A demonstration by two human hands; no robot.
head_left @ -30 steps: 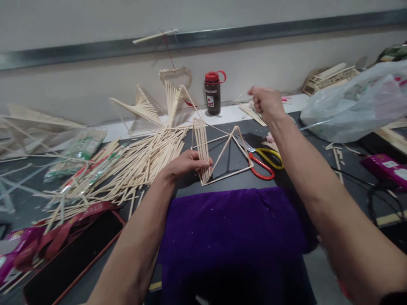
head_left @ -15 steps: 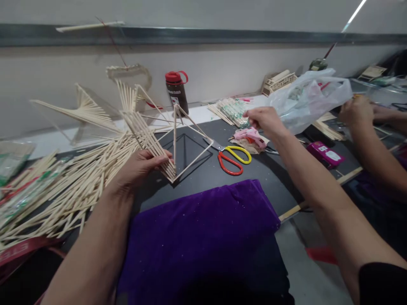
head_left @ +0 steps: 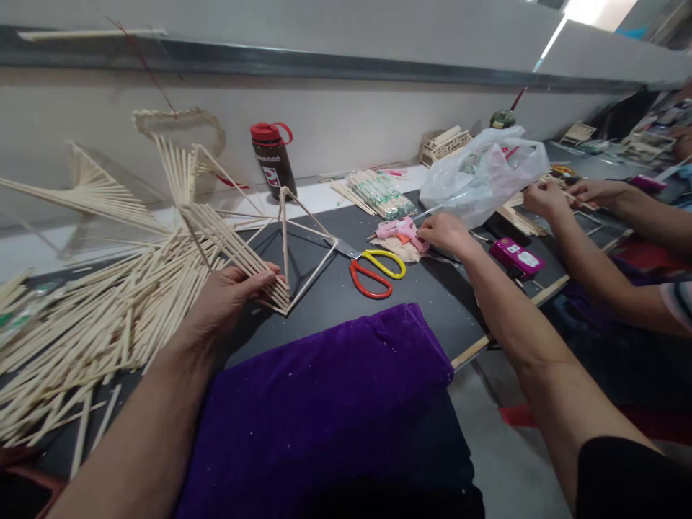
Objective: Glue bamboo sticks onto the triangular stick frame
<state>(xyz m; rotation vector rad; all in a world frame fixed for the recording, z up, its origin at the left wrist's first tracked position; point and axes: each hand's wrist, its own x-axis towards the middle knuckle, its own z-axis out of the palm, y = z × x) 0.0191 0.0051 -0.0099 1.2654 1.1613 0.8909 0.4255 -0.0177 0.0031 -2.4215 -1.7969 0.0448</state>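
Observation:
My left hand is closed around the lower end of a framework of thin wooden sticks, whose sticks fan out in a row. The thumb presses on top of the sticks, and a triangular part of the frame stands to the right. My right hand is at the back end of a pink hot glue gun, fingers closed at its handle; part of the grip is hidden. The glue gun lies on a crumpled pale scrap. Scissors with red and yellow handles lie between my hands, blades near the frame.
Loose sticks pile up at left. A dark bottle with red lid, bagged sticks, a white plastic bag and a purple box stand behind. Purple cloth covers my lap. A co-worker's hands are at right.
My right hand has come down from above the bagged sticks to the glue gun's handle. My left hand keeps its hold on the stick frame. The view has turned rightward.

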